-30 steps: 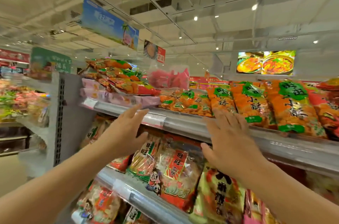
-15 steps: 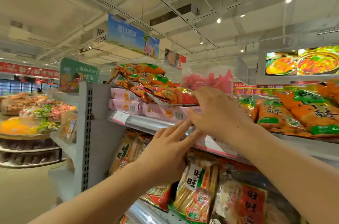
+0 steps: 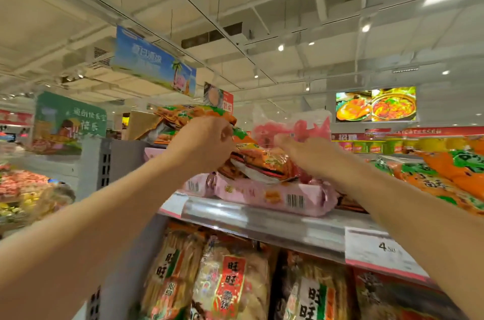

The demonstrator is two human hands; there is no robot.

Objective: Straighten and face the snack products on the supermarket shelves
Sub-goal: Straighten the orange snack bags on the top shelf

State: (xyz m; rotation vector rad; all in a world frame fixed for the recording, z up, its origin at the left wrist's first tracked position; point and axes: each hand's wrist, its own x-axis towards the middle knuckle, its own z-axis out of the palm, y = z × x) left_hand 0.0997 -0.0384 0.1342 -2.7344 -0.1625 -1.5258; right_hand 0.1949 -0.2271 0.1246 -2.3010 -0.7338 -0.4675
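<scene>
On the top shelf (image 3: 262,222) a loose pile of orange snack bags (image 3: 188,112) lies askew on flat pink packs (image 3: 262,196). My left hand (image 3: 201,144) is raised to the pile with its fingers curled round the left end of one orange snack bag (image 3: 262,160). My right hand (image 3: 306,154), blurred by motion, grips the right end of that same bag. Behind it stands a clear bag of red snacks (image 3: 301,123).
More orange and green bags (image 3: 440,178) lean in a row along the top shelf to the right. Rice cracker bags (image 3: 230,283) fill the shelf below, under a price tag (image 3: 379,249). The grey shelf end panel (image 3: 104,162) stands at left, with another display beyond.
Both hands have risen from the shelf rail to the pile on the top shelf and taken hold of an orange bag. The view has tilted up and shifted left.
</scene>
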